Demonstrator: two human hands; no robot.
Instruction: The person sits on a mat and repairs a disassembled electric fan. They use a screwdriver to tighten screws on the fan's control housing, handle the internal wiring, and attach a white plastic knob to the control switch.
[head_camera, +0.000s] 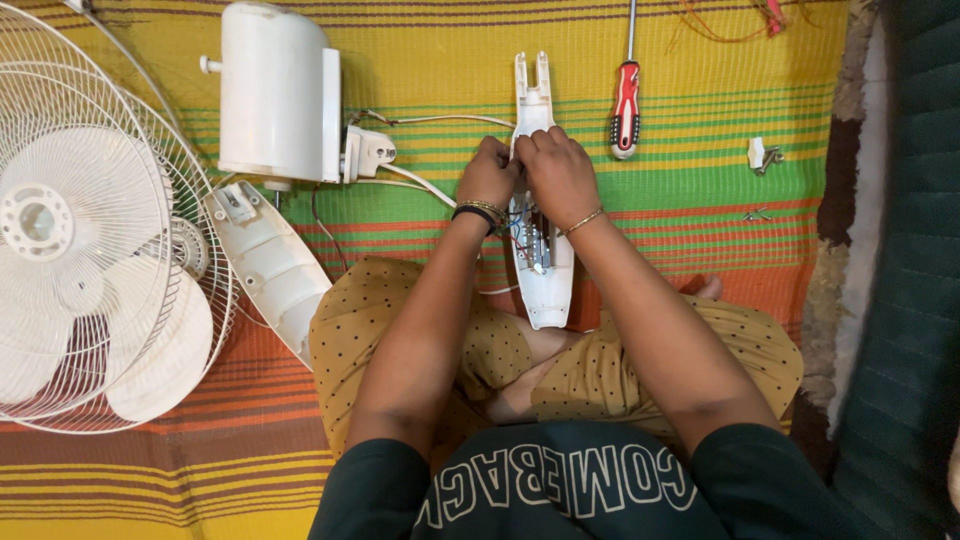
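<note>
Head view, left hand (489, 172) and right hand (556, 175) side by side, fingers pinched on the white housing (548, 290) at centre, wires (522, 235) inside, screwdriver (625, 105) at two o'clock, motor (275, 92) at ten, fan grille (90, 220) at nine.

bare mat (700, 260) right of the hands (525, 175), motor housing (275, 90) and cables (420, 185) crowding left, screwdriver (625, 105) near right
</note>
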